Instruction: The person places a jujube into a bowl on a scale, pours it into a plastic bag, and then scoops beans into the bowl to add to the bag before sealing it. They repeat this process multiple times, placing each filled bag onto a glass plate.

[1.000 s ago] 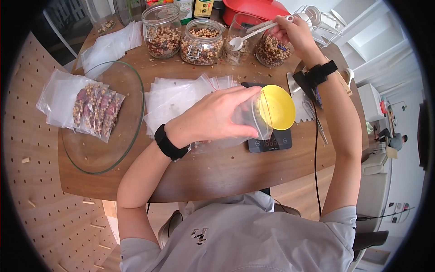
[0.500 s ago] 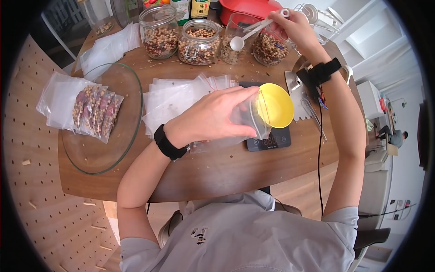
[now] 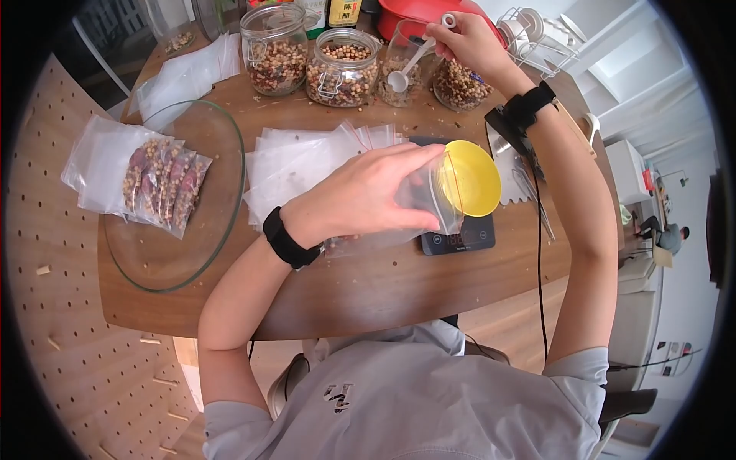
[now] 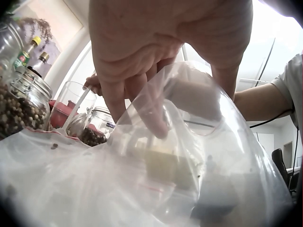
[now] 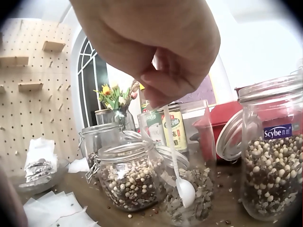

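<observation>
In the head view, the left hand holds a clear plastic bag, thumb and fingers spread around its mouth, beside a yellow bowl on a black scale. The left wrist view has fingers showing through the bag's film. The right hand pinches the handle of a white spoon, which slants down at a tall glass of dried flakes. Up close in the right wrist view, the spoon's bowl shows against the flakes, below the right hand.
Jars of mixed beans or grains line the back beside a red container. Flat bags lie mid-table. Filled bags rest on a glass plate at left. Metal tongs lie right of the bowl.
The right hand has shifted left, and the spoon's handle stands steeper over the tall glass. The left hand keeps its hold on the bag.
</observation>
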Demonstrator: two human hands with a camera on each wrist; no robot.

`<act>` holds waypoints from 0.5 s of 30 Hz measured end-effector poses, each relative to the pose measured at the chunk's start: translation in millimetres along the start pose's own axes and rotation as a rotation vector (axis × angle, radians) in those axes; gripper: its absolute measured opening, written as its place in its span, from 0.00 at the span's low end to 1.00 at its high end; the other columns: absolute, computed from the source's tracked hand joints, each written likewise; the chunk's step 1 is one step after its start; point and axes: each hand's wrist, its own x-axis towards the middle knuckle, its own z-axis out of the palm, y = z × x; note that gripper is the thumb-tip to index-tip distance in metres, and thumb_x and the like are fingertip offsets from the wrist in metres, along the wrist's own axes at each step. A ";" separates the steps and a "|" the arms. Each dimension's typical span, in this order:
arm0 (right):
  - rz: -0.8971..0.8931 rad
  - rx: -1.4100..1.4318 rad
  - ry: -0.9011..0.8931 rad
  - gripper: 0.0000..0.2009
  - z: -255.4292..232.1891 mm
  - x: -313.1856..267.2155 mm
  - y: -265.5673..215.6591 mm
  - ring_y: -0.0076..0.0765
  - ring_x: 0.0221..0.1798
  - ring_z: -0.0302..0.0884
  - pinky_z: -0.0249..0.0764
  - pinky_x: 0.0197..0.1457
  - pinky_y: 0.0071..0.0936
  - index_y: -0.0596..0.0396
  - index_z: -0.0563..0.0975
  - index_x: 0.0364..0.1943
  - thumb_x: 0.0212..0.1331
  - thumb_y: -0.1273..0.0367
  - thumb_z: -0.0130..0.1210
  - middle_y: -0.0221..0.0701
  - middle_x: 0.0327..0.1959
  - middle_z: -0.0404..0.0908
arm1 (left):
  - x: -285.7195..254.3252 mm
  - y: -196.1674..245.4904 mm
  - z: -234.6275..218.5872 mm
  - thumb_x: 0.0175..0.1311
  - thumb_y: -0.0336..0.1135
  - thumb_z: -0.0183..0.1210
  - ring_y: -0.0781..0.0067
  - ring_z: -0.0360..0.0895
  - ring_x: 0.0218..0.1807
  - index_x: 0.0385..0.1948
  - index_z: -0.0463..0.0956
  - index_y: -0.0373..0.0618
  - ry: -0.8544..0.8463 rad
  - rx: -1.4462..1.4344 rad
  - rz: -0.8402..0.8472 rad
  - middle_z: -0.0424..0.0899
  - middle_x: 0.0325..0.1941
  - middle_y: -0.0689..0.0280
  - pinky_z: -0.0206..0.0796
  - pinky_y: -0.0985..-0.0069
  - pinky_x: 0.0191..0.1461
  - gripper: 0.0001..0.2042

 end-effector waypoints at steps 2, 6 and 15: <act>0.058 0.054 -0.019 0.14 -2.1 0.1 -0.4 0.14 0.24 0.74 0.69 0.27 0.16 0.57 0.82 0.33 0.71 0.61 0.59 0.22 0.23 0.80 | 0.2 0.6 -0.3 0.54 0.41 0.76 0.54 0.79 0.59 0.69 0.66 0.32 -0.006 0.002 -0.006 0.82 0.59 0.52 0.69 0.66 0.65 0.41; 0.140 0.200 0.026 0.13 -10.0 4.2 11.2 0.15 0.23 0.71 0.67 0.27 0.16 0.57 0.84 0.36 0.72 0.61 0.58 0.22 0.24 0.79 | 0.2 0.4 -0.1 0.54 0.42 0.76 0.54 0.80 0.59 0.69 0.66 0.31 -0.005 0.006 -0.001 0.82 0.59 0.52 0.69 0.66 0.64 0.42; 0.186 0.197 0.018 0.12 -8.7 -7.8 0.2 0.13 0.22 0.68 0.62 0.24 0.15 0.58 0.85 0.38 0.71 0.64 0.56 0.23 0.23 0.78 | 0.3 -0.2 1.0 0.54 0.42 0.76 0.54 0.80 0.59 0.69 0.66 0.31 -0.012 0.006 -0.008 0.82 0.59 0.52 0.69 0.65 0.65 0.42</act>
